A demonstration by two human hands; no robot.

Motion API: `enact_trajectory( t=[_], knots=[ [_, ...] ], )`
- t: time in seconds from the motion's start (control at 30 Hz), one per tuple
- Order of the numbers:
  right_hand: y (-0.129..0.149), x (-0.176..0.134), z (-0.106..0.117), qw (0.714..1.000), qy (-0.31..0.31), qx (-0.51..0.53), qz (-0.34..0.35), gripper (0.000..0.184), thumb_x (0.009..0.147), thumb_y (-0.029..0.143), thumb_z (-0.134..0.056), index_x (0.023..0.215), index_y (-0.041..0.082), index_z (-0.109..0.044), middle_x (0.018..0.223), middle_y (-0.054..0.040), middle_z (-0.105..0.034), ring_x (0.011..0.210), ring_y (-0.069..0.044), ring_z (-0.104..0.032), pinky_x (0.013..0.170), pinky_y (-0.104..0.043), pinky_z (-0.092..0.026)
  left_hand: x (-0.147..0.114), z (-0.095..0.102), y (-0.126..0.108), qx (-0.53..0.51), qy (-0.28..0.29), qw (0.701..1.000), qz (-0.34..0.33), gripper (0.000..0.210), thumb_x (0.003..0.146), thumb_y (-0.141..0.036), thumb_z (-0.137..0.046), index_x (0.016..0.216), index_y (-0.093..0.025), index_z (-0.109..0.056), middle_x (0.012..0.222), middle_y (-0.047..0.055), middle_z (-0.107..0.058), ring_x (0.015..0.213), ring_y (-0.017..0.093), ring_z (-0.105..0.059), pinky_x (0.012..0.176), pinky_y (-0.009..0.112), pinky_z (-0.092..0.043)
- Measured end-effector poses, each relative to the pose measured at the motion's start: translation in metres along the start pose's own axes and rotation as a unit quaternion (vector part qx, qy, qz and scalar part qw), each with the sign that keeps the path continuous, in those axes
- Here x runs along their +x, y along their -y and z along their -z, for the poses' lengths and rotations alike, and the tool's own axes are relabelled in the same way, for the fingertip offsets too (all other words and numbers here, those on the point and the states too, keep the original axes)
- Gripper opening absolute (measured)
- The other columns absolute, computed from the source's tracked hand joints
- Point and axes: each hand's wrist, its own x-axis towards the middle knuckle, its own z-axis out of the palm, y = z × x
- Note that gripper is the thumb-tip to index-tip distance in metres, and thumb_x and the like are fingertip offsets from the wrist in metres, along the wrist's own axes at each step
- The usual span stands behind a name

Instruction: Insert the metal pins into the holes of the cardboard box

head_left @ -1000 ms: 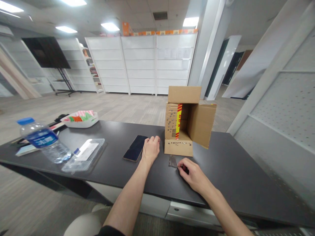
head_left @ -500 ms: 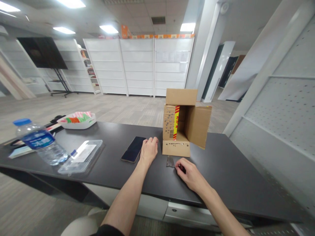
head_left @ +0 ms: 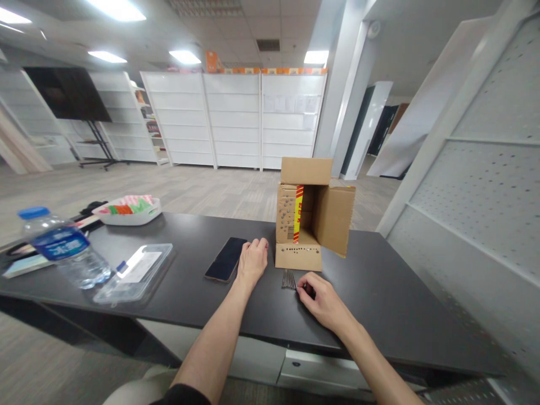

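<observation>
Thumb and forefinger of my right hand (head_left: 317,295) are pinched at the right end of a row of thin metal nail-like pieces (head_left: 288,279). The piece at the fingertips is mostly hidden. These lie side by side on the dark table, just in front of an open cardboard box (head_left: 299,259). Small holes dot the box's lower flap, and round marks cover its left flap. My left hand (head_left: 252,260) rests palm down left of the box, fingers loosely bent and apparently holding nothing. Beside it lies a dark phone (head_left: 226,259).
A clear plastic case (head_left: 137,270) and a water bottle (head_left: 67,247) with a blue cap stand on the left. Behind them is a white tray (head_left: 139,218) with colourful packets. A perforated white panel (head_left: 472,208) borders the table's right side.
The view has tilted up slightly and turned a little right, so everything sits a bit lower and further left. Both hands keep nearly the same places beside the box and the metal pieces.
</observation>
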Motion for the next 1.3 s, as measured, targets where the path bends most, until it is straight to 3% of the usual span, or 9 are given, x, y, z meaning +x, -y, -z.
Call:
enact_trajectory(
  t=[0.37,0.6,0.87,1.03,1.3],
  knots=[
    [-0.007,0.008,0.002,0.998,-0.054,-0.015,-0.032,0.011,0.091,0.023,-0.048,0.087,0.021,-0.059,0.080,-0.0017,-0.063,0.075,-0.018,-0.058,0.072,-0.030,-0.044,0.001,0.001,-0.001,0.002,-0.002,1.000,0.002,0.019,0.096,-0.017,-0.039,0.098,-0.022,-0.057,0.093,0.004,-0.065,0.092,0.019,-0.061,0.091,0.034,-0.039],
    [-0.028,0.038,0.011,0.990,-0.116,-0.052,-0.068,0.017,0.087,0.027,-0.047,0.096,0.021,-0.061,0.084,-0.0038,-0.068,0.075,-0.019,-0.063,0.072,-0.031,-0.046,0.001,0.003,-0.002,-0.007,0.000,1.000,0.008,0.019,0.095,-0.016,-0.039,0.098,-0.023,-0.057,0.094,0.005,-0.065,0.091,0.018,-0.061,0.092,0.034,-0.039],
    [-0.031,0.061,0.010,0.958,-0.153,-0.177,-0.169,0.017,0.090,0.028,-0.048,0.102,0.022,-0.059,0.075,-0.0023,-0.067,0.066,-0.020,-0.061,0.057,-0.029,-0.031,0.001,0.001,-0.001,-0.001,0.000,1.000,0.008,0.020,0.095,-0.016,-0.038,0.098,-0.022,-0.057,0.094,0.004,-0.065,0.091,0.018,-0.061,0.092,0.034,-0.040],
    [-0.030,0.060,0.003,0.949,-0.182,-0.235,-0.106,0.013,0.090,0.023,-0.048,0.093,0.019,-0.060,0.079,-0.0063,-0.067,0.076,-0.022,-0.059,0.068,-0.032,-0.034,0.001,0.003,-0.003,0.003,0.010,1.000,0.015,0.019,0.095,-0.016,-0.039,0.098,-0.023,-0.056,0.095,0.005,-0.065,0.092,0.018,-0.061,0.093,0.034,-0.040],
    [-0.033,0.061,-0.002,0.945,-0.214,-0.233,-0.085,0.013,0.089,0.022,-0.047,0.088,0.019,-0.059,0.084,-0.0075,-0.066,0.080,-0.023,-0.054,0.073,-0.034,-0.033,0.001,0.002,-0.002,0.001,0.005,1.000,0.012,0.019,0.095,-0.016,-0.039,0.097,-0.023,-0.056,0.095,0.005,-0.065,0.093,0.018,-0.061,0.092,0.034,-0.040]
  ],
)
